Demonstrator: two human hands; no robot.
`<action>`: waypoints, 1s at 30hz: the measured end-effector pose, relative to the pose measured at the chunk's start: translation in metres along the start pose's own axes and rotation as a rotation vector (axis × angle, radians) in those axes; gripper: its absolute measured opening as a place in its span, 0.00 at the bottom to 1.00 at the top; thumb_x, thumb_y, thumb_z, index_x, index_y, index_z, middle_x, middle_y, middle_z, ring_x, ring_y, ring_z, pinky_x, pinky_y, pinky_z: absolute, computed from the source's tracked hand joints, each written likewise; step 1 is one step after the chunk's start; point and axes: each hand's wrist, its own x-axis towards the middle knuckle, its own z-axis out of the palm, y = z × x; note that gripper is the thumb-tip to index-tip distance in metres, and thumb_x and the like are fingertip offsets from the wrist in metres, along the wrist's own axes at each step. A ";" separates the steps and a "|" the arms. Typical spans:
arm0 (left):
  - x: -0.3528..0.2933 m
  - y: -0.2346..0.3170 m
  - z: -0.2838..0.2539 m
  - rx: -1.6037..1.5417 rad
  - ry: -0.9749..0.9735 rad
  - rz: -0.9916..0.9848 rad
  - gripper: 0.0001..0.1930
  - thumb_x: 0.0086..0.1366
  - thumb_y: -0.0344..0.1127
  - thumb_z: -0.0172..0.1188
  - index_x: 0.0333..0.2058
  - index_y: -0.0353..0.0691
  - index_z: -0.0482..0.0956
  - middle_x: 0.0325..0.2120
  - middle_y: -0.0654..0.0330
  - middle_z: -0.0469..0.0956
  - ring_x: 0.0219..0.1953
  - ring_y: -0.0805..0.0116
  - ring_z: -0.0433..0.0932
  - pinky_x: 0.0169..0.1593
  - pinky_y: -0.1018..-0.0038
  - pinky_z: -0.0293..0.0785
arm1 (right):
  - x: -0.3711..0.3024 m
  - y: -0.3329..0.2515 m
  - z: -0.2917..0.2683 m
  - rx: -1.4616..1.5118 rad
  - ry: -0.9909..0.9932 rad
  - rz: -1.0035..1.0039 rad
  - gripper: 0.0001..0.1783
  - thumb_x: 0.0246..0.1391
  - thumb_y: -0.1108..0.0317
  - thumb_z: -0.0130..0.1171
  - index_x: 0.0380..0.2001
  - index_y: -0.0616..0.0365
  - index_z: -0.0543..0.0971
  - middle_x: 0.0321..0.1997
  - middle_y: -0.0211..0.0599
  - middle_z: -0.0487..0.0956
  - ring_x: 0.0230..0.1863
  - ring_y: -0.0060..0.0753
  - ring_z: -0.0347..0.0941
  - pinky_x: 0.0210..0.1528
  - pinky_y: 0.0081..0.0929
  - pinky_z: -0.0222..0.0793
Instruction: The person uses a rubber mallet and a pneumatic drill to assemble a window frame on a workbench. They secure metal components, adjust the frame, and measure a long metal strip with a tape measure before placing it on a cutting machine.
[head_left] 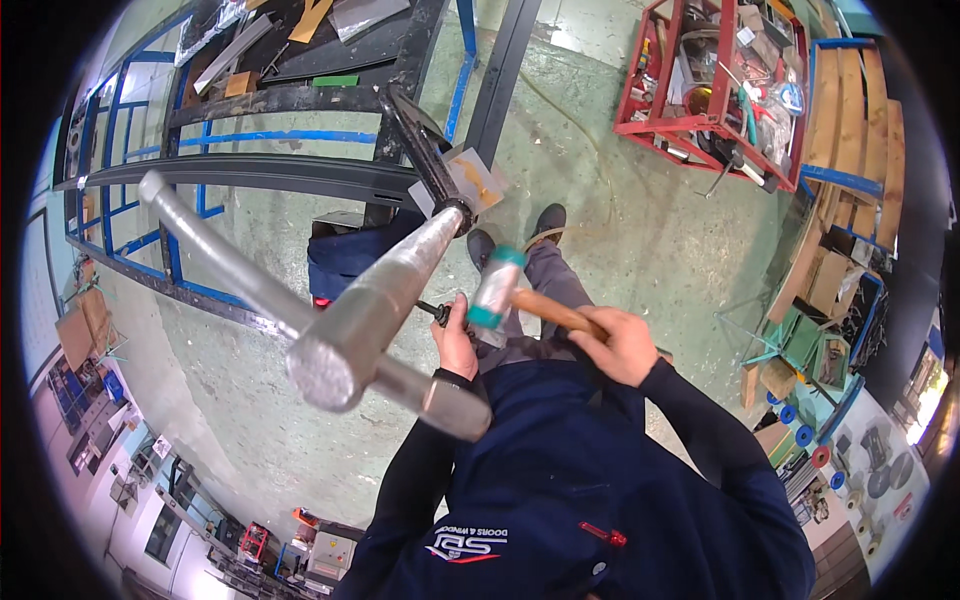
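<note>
My right hand (pixel 622 346) is closed around the wooden handle of a mallet (pixel 494 289). Its silvery head has teal faces and looks slightly blurred as it tilts just right of my left hand (pixel 457 345). That left hand is closed, thumb up, on a slim dark tool (pixel 437 312) whose end points left; the mallet and fingers hide part of it, so its kind cannot be told. Close to the camera, left of both hands, looms a large clamp screw (pixel 385 285) with a crosswise metal bar handle. Its black clamp frame (pixel 422 140) reaches over a thin metal plate (pixel 482 180).
A long dark metal profile (pixel 290 176) lies across a blue-framed workbench (pixel 290 136) at left. Far right stands a red cart (pixel 665 126) full of tools and scraps, beside wooden boards (pixel 850 120). A thin hose (pixel 597 145) runs over the green floor near my shoes.
</note>
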 end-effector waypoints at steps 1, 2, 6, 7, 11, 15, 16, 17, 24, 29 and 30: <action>-0.009 0.013 0.014 -0.003 0.026 0.030 0.16 0.65 0.47 0.64 0.27 0.42 0.73 0.24 0.66 0.71 0.28 0.76 0.68 0.34 0.75 0.63 | -0.008 0.009 -0.003 0.048 0.043 0.055 0.18 0.53 0.63 0.65 0.46 0.60 0.79 0.36 0.48 0.81 0.35 0.46 0.79 0.38 0.33 0.73; -0.014 0.020 0.024 -0.017 0.031 0.040 0.17 0.64 0.49 0.64 0.28 0.41 0.74 0.25 0.65 0.72 0.29 0.75 0.69 0.36 0.75 0.63 | -0.016 0.016 -0.008 0.091 0.079 0.196 0.20 0.54 0.59 0.65 0.46 0.61 0.79 0.35 0.48 0.81 0.36 0.45 0.80 0.41 0.34 0.74; -0.033 0.050 0.077 -0.082 0.119 0.117 0.21 0.63 0.52 0.65 0.33 0.37 0.76 0.28 0.64 0.74 0.33 0.74 0.71 0.41 0.74 0.65 | -0.041 0.071 -0.012 0.166 0.347 0.475 0.21 0.58 0.60 0.62 0.48 0.65 0.78 0.28 0.36 0.79 0.29 0.26 0.73 0.33 0.27 0.70; -0.039 0.063 0.093 -0.154 0.092 0.113 0.20 0.63 0.53 0.65 0.33 0.38 0.77 0.29 0.64 0.75 0.33 0.74 0.71 0.40 0.73 0.66 | -0.042 0.084 -0.018 0.222 0.382 0.525 0.21 0.59 0.60 0.62 0.48 0.66 0.78 0.27 0.32 0.77 0.27 0.22 0.71 0.30 0.24 0.67; -0.018 0.064 0.120 -0.394 0.065 -0.040 0.24 0.64 0.61 0.60 0.26 0.45 0.72 0.20 0.67 0.72 0.22 0.74 0.72 0.29 0.75 0.68 | -0.046 0.098 -0.041 0.454 0.453 0.650 0.22 0.62 0.59 0.59 0.50 0.67 0.76 0.23 0.21 0.69 0.20 0.13 0.62 0.21 0.18 0.58; -0.023 0.077 0.145 -0.550 0.071 -0.056 0.23 0.62 0.64 0.60 0.32 0.49 0.71 0.23 0.69 0.71 0.27 0.76 0.73 0.33 0.74 0.70 | -0.050 0.101 -0.061 0.432 0.410 0.672 0.22 0.63 0.58 0.59 0.50 0.67 0.76 0.22 0.21 0.69 0.19 0.12 0.61 0.20 0.17 0.57; -0.021 0.073 0.147 -0.574 0.081 -0.052 0.23 0.62 0.64 0.60 0.32 0.49 0.71 0.24 0.69 0.71 0.27 0.76 0.72 0.34 0.74 0.70 | -0.051 0.103 -0.064 0.421 0.395 0.663 0.22 0.63 0.58 0.59 0.50 0.67 0.76 0.22 0.21 0.68 0.19 0.13 0.61 0.19 0.17 0.57; -0.019 0.070 0.148 -0.598 0.092 -0.047 0.24 0.62 0.64 0.60 0.33 0.49 0.71 0.24 0.68 0.71 0.27 0.76 0.72 0.34 0.74 0.70 | -0.050 0.104 -0.067 0.408 0.381 0.660 0.22 0.63 0.58 0.59 0.50 0.67 0.76 0.22 0.21 0.68 0.19 0.13 0.61 0.19 0.18 0.57; -0.011 0.052 0.158 -0.623 0.160 0.053 0.25 0.61 0.63 0.62 0.34 0.46 0.72 0.25 0.68 0.71 0.29 0.75 0.73 0.35 0.73 0.70 | -0.043 0.111 -0.076 0.348 0.341 0.635 0.23 0.62 0.57 0.60 0.50 0.67 0.76 0.22 0.21 0.69 0.19 0.13 0.62 0.19 0.18 0.58; -0.007 0.043 0.163 -0.599 0.156 0.165 0.24 0.61 0.60 0.64 0.32 0.43 0.73 0.26 0.69 0.70 0.29 0.76 0.73 0.35 0.73 0.70 | -0.036 0.115 -0.084 0.338 0.332 0.628 0.23 0.62 0.57 0.60 0.50 0.67 0.76 0.22 0.22 0.70 0.19 0.13 0.63 0.20 0.18 0.59; -0.008 0.046 0.162 -0.599 0.145 0.178 0.24 0.61 0.60 0.64 0.32 0.43 0.73 0.26 0.68 0.70 0.29 0.76 0.73 0.35 0.73 0.70 | -0.035 0.116 -0.085 0.336 0.328 0.623 0.23 0.62 0.57 0.60 0.50 0.67 0.76 0.22 0.22 0.70 0.19 0.13 0.63 0.20 0.18 0.59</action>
